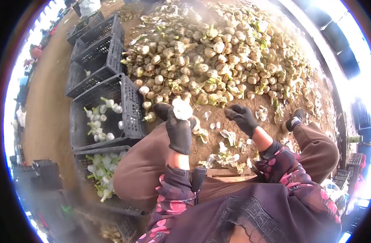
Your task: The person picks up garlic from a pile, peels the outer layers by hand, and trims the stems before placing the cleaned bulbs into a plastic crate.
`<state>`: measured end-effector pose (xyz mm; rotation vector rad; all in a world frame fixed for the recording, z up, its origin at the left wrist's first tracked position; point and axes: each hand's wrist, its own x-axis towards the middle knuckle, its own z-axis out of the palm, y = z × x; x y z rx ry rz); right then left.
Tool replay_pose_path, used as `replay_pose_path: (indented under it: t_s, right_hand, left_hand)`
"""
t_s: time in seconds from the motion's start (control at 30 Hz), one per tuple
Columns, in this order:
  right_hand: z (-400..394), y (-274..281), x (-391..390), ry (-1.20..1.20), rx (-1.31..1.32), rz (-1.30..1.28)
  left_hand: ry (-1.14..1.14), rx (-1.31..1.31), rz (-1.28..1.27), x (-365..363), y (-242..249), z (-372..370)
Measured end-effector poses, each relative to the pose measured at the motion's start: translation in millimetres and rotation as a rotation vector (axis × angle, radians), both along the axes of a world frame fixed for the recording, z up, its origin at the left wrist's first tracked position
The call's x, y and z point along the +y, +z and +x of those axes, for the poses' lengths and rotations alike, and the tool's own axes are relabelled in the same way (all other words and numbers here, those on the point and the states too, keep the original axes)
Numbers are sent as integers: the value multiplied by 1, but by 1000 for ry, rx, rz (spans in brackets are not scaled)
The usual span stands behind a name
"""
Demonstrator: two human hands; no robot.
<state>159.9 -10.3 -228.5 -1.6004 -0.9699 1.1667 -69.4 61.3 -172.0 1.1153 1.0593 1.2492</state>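
Observation:
In my left hand (180, 133), gloved in black, a clean white garlic bulb (182, 109) is held up between the fingers, in front of the heap. My right hand (243, 119), also in a black glove, hovers apart from it on the right, above the soil. Its fingers are curled together, and what they hold, if anything, cannot be made out. Stripped garlic skins (222, 156) lie on the ground between my legs. Straight ahead rises a large heap of unpeeled garlic bulbs (209, 52), with dry and green leaves among them.
Black plastic crates stand in a row at my left. One crate (133, 103) holds several peeled bulbs (97, 121); the nearer one has bulbs with green stems (104, 172). My knees (141, 162) flank the work area. Another person (88, 6) is at the far upper left.

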Motion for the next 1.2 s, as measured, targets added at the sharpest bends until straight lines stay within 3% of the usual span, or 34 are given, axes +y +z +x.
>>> replay_pose_path:
  t_s: [0.1, 0.2, 0.23, 0.3, 0.33, 0.4, 0.43, 0.5, 0.53, 0.57, 0.6, 0.63, 0.7, 0.73, 0.8, 0.83, 0.9, 0.97, 1.03, 1.1, 1.17, 1.2]
  right_hand:
    - [-32, 43, 29, 168, 380, 277]
    - [-59, 74, 40, 274, 462, 243]
    - [-59, 74, 43, 350, 334, 145]
    - [-57, 64, 42, 406, -280, 277]
    - [-57, 60, 40, 407, -275, 275]
    - [-60, 56, 29, 328, 692, 209]
    - [-68, 72, 26, 343, 685, 204]
    - [-49, 58, 41, 673, 192, -156]
    - [-40, 23, 50, 784, -351, -299]
    - [-29, 7, 47, 744, -591, -307]
    - [-10, -9, 42, 694, -830, -313]
    - [16, -40, 41, 570, -734, -358]
    - [26, -26, 63, 135, -629, -446]
    - [33, -34, 72, -19, -827, -203]
    - [33, -20, 111, -197, -922, 152]
    - [45, -30, 132, -157, -953, 194]
    - [50, -47, 170, -73, -1192, 109]
    - [48, -40, 195, -23, -1153, -254]
    - [63, -38, 207, 13, -1105, -233]
    - [68, -29, 189, -46, -1007, -108]
    - [55, -15, 166, -359, -829, -173]
    - [66, -46, 158, -473, -750, -175]
  left_hand:
    - [-127, -144, -114, -4, -27, 16]
    - [-302, 444, 215, -8, -32, 13]
    - [-323, 344, 159, -12, -30, 18]
    - [-426, 477, 31, -11, -48, 12]
    - [-426, 480, 27, -9, -48, 10]
    - [-245, 356, -121, -6, -44, 13]
    - [-184, 455, -112, 0, -84, 7]
    - [-172, -43, -454, 2, -74, -4]
    - [-154, 1, -259, 8, -66, 1]
    - [-124, 44, -57, 18, -53, 5]
    - [55, -211, 68, 32, -15, -8]
    - [214, -397, 72, 36, 2, -16]
    - [501, -678, 24, 39, 17, -25]
    - [367, -593, -27, 34, -11, -30]
    - [232, -522, -117, 23, -20, -8]
    - [212, -546, -301, 22, -10, 4]
    - [88, -467, -361, 16, -20, 11]
    - [-35, -377, -423, 12, -26, 16]
    - [-26, -310, -424, 10, -26, 17]
    - [-48, -324, -412, 9, -32, 16]
    - [-207, -262, -298, 9, -38, 21]
    - [-179, -212, -394, 0, -27, 29]
